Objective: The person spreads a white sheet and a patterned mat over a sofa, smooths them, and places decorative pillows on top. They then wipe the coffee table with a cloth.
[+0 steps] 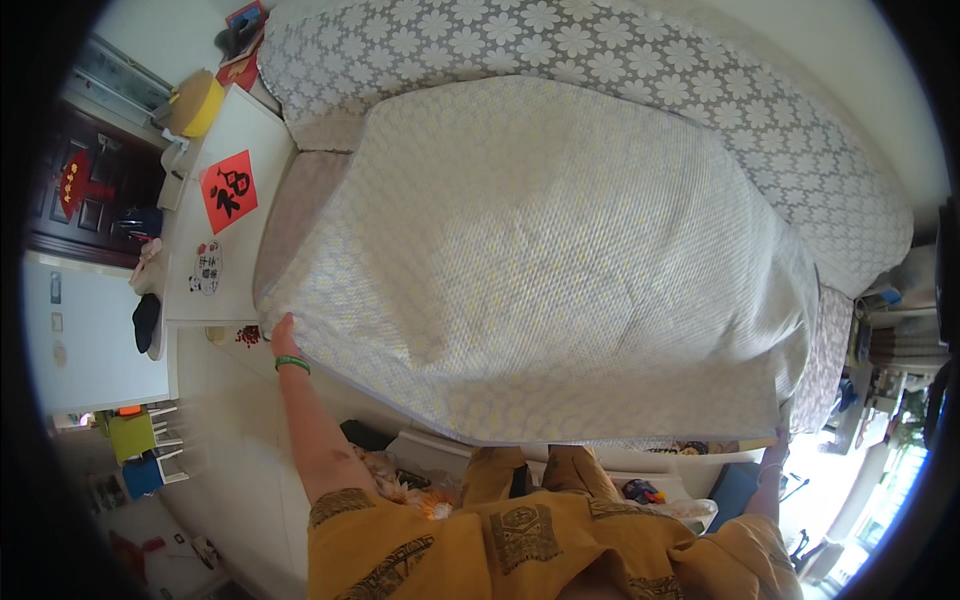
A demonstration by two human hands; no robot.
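A large pale quilted blanket with a small yellow pattern [540,262] is spread out in front of me over a sofa. My left hand [283,335] grips its near left corner, a green band around the wrist. At the near right corner, my right hand [777,448] holds the blanket's edge with the arm stretched out; its fingers are partly hidden by the cloth. The blanket's middle billows, with folds towards the right. Beneath it, the pinkish sofa seat [304,202] shows at the left and again at the right.
A flower-patterned cover [600,52] lies over the sofa's curved back. At the left stands a white cabinet [262,135] with a red paper decoration [229,191] and a yellow pot [199,105]. Small chairs [135,439] stand farther left. Behind my legs is a white surface with assorted items.
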